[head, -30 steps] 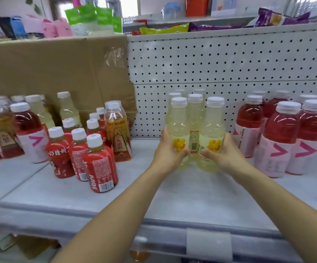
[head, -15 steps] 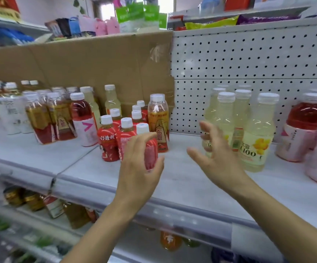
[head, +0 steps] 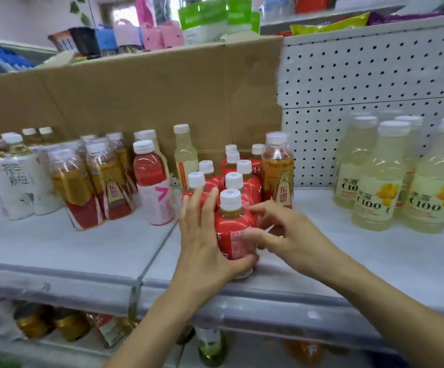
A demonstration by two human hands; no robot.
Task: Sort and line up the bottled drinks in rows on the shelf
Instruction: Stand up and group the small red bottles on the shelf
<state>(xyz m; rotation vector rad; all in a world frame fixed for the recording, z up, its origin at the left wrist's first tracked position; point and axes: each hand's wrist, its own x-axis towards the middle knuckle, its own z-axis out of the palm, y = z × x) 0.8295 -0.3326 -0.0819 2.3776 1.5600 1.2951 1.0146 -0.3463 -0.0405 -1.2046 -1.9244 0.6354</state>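
Several small red-labelled bottles (head: 244,181) with white caps stand bunched in the middle of the grey shelf (head: 56,248). The front red bottle (head: 228,224) stands near the shelf's front edge. My left hand (head: 205,248) holds its left side, fingers stretched up along the bunch and thumb curled round its base. My right hand (head: 292,237) grips its right side with curled fingers on the label. A tall amber tea bottle (head: 278,171) stands right behind the bunch. Pale yellow C100 bottles (head: 374,181) stand in rows at the right.
Left of the bunch stand a pink-red drink (head: 153,187), a pale bottle (head: 185,160), amber tea bottles (head: 74,181) and white-labelled bottles (head: 19,181), all mixed. Cardboard (head: 149,102) and pegboard (head: 361,75) back the shelf. More bottles (head: 35,320) lie on the shelf below.
Both hands left the yellow bottles and moved left to the red bunch. The right hand, in mid-air half a second ago, now grips the front red bottle along with the left.
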